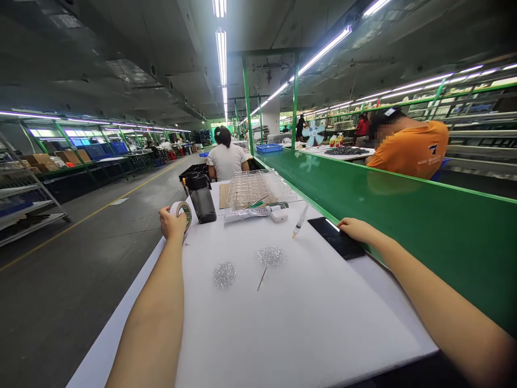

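Observation:
At the table's left edge, my left hand (172, 222) is closed around a roll of tape (184, 209) standing on its rim. My right hand (355, 229) grips the far right edge of a flat black tablet (333, 237), its fingers partly hidden. Between my hands, two small piles of tiny shiny clear pieces, a left pile (225, 275) and a right pile (272, 257), lie on the white table (283, 334). A thin metal needle-like stick (262, 279) lies just below the right pile. A syringe (300, 222) with a tan tip rests left of the tablet.
Farther back are a dark plastic bottle (202, 199), clear compartment trays (258, 186), a white earphone case (278, 215) and green tweezers (256, 204). A green conveyor belt (404, 215) runs along the right. One person (226, 156) sits ahead; another in orange (412, 148) sits across the belt.

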{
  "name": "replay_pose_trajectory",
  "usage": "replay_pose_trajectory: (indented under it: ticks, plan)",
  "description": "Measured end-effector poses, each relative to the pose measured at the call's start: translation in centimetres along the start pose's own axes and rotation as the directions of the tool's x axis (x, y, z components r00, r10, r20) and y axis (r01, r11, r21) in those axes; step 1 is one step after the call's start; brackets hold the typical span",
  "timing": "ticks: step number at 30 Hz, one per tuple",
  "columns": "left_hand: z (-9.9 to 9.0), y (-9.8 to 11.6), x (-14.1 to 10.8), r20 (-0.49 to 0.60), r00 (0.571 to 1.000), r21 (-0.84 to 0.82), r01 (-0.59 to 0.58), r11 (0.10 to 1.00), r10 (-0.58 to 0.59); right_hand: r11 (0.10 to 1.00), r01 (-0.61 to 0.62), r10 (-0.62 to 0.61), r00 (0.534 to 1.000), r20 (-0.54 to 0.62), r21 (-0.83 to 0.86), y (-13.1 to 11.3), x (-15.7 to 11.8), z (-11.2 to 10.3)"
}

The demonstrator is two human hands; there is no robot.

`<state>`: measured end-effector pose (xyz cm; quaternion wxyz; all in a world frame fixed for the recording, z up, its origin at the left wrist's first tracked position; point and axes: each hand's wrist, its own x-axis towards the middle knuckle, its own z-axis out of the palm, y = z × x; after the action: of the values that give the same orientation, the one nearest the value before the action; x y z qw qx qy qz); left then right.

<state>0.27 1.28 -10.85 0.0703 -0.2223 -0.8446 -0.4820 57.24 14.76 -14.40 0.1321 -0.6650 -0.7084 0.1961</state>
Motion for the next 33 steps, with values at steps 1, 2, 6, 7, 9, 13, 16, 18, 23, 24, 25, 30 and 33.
replay_pose_trajectory:
  ticks: [1,2,6,7,9,13,16,18,23,24,25,30,33]
  plan:
    - [0.01,-0.05,0.05,-0.001,1.000,-0.001,-0.003,1.000,0.003,1.000,0.002,-0.002,1.000,0.003,-0.003,0.05,0.07,0.02]
    - [0.02,-0.10,0.10,-0.002,1.000,0.000,-0.006,1.000,0.006,1.000,0.003,-0.003,1.000,0.006,-0.006,0.09,0.14,0.03]
    - [0.11,-0.31,0.31,-0.004,1.000,0.006,0.009,1.000,-0.009,1.000,0.003,-0.003,1.000,0.015,-0.014,0.10,0.26,-0.02]
    - [0.13,-0.32,0.35,-0.002,1.000,0.005,0.016,1.000,-0.016,1.000,0.003,-0.003,1.000,0.015,-0.015,0.05,0.23,-0.05]
    - [0.14,-0.26,0.40,0.003,1.000,0.002,0.027,1.000,-0.027,1.000,0.001,-0.001,1.000,0.014,-0.018,-0.11,0.11,-0.11]
    - [0.10,0.19,0.30,-0.014,0.999,0.005,0.049,0.999,-0.049,1.000,-0.010,0.011,1.000,0.019,-0.019,-0.52,-0.30,-0.27]
    - [0.06,0.52,0.15,-0.065,0.997,0.031,0.045,0.999,-0.043,1.000,-0.014,0.014,1.000,0.025,-0.014,-0.70,-0.49,-0.38]
    - [0.05,0.58,0.13,-0.113,0.993,0.050,0.032,0.998,-0.026,1.000,-0.016,0.016,1.000,0.026,-0.013,-0.75,-0.51,-0.42]
    - [0.19,0.14,0.47,-0.154,0.988,0.067,-0.002,0.998,0.012,1.000,-0.021,0.021,1.000,0.018,-0.017,-0.84,-0.46,-0.41]
    - [0.20,0.02,0.52,-0.147,0.989,0.071,0.003,0.997,0.008,1.000,-0.019,0.019,1.000,0.017,-0.019,-0.86,-0.46,-0.40]
    - [0.18,-0.09,0.53,-0.136,0.991,0.075,0.013,0.997,-0.002,1.000,-0.016,0.016,1.000,0.019,-0.021,-0.86,-0.47,-0.38]
    - [-0.25,-0.15,-0.02,-0.071,0.996,0.065,0.065,0.996,-0.061,0.999,-0.014,0.015,0.999,0.033,-0.033,-0.74,-0.34,-0.28]
    - [-0.33,0.15,-0.44,-0.113,0.991,0.051,0.074,0.996,-0.068,0.999,-0.011,0.013,0.999,0.049,-0.036,-0.74,-0.27,-0.30]
